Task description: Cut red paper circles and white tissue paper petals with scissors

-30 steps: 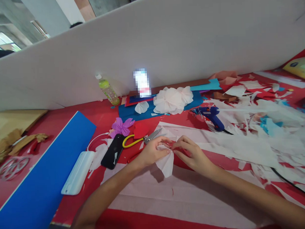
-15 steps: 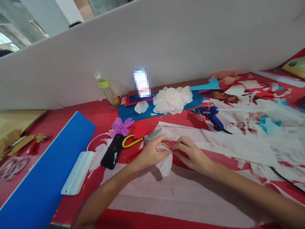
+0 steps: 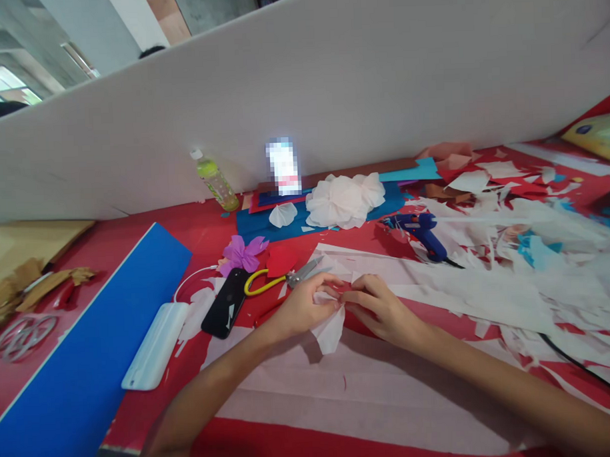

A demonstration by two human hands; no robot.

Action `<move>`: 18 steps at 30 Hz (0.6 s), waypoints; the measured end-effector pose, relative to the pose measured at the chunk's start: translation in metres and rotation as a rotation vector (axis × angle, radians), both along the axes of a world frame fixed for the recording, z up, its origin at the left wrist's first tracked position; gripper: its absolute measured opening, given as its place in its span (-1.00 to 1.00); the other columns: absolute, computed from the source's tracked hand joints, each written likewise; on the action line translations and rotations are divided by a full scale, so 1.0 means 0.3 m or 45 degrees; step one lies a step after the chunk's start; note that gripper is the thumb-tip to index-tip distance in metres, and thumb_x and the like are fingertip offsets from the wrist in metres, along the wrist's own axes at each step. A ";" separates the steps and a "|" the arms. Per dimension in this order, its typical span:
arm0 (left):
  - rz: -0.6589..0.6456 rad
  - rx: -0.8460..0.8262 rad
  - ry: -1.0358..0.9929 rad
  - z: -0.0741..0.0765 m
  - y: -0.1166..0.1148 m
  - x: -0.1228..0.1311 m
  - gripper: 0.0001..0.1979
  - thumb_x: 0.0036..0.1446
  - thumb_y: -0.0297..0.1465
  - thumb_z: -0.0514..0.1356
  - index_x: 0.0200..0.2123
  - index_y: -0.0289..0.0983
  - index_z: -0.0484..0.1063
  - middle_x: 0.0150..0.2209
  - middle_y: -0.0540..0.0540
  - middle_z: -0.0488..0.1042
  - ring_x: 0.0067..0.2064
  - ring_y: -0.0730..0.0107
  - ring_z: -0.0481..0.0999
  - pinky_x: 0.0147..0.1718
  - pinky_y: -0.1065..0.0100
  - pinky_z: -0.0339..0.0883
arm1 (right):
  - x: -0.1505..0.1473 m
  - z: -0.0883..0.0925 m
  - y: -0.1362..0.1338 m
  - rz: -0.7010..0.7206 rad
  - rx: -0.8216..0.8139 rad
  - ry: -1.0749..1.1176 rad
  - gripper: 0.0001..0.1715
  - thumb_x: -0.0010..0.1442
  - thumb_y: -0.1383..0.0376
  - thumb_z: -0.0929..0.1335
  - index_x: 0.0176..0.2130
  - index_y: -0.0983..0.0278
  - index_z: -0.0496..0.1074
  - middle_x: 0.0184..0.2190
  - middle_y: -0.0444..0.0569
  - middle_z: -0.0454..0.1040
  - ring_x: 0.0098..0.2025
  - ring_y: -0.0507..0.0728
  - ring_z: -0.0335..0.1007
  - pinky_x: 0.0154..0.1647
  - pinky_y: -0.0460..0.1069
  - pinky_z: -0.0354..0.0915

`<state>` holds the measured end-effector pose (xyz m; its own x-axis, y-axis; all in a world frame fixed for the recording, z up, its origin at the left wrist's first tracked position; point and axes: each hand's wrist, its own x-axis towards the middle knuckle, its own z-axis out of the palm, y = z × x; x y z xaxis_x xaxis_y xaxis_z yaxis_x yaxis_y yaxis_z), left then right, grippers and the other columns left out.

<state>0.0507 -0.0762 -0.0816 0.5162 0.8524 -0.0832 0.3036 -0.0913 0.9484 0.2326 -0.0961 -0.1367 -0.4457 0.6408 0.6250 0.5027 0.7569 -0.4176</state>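
My left hand (image 3: 304, 306) and my right hand (image 3: 382, 310) meet over the middle of the red table, both pinching a folded piece of white tissue paper (image 3: 330, 329). The paper fans out downward from the pinch point between my fingertips. A sheet of pale pink tissue paper (image 3: 340, 387) lies under my forearms. Yellow-handled scissors (image 3: 279, 279) lie just beyond my left hand.
A black phone (image 3: 226, 302), a white power bank (image 3: 155, 345) and a purple paper flower (image 3: 243, 253) lie to the left. A blue glue gun (image 3: 421, 232), white paper flowers (image 3: 345, 200), a green bottle (image 3: 214, 181) and heaps of paper scraps (image 3: 531, 260) lie beyond. A blue sheet (image 3: 84, 356) covers the left.
My hands have drawn slightly closer together on the white paper; the fanned paper has shifted a little. Everything else is still.
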 end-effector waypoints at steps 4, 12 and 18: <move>0.006 -0.034 0.021 0.006 -0.001 0.002 -0.73 -0.01 -0.53 0.17 -0.17 -0.31 0.35 -0.22 -0.12 0.47 -0.17 0.33 0.49 -0.26 0.39 0.34 | -0.001 0.005 -0.003 -0.010 0.017 0.028 -0.77 0.23 0.43 0.20 -0.18 0.25 0.38 -0.37 -0.02 0.31 -0.32 0.07 0.24 -0.32 -0.01 0.22; 0.057 0.079 0.087 -0.007 -0.010 0.002 -0.73 -0.02 -0.56 0.13 -0.19 -0.28 0.36 -0.18 -0.12 0.47 -0.15 0.31 0.48 -0.23 0.36 0.37 | -0.004 0.015 -0.004 -0.022 0.052 0.031 -0.84 0.22 0.44 0.21 -0.21 0.27 0.32 -0.35 -0.02 0.34 -0.30 0.08 0.25 -0.30 0.00 0.24; 0.048 0.331 0.203 -0.011 0.000 -0.009 -0.77 -0.01 -0.53 0.14 -0.22 -0.27 0.39 -0.22 -0.08 0.51 -0.16 0.32 0.49 -0.12 0.31 0.33 | -0.004 0.006 -0.003 -0.014 -0.049 0.037 -0.86 0.22 0.43 0.22 -0.23 0.29 0.33 -0.36 0.00 0.35 -0.31 0.09 0.26 -0.30 0.01 0.22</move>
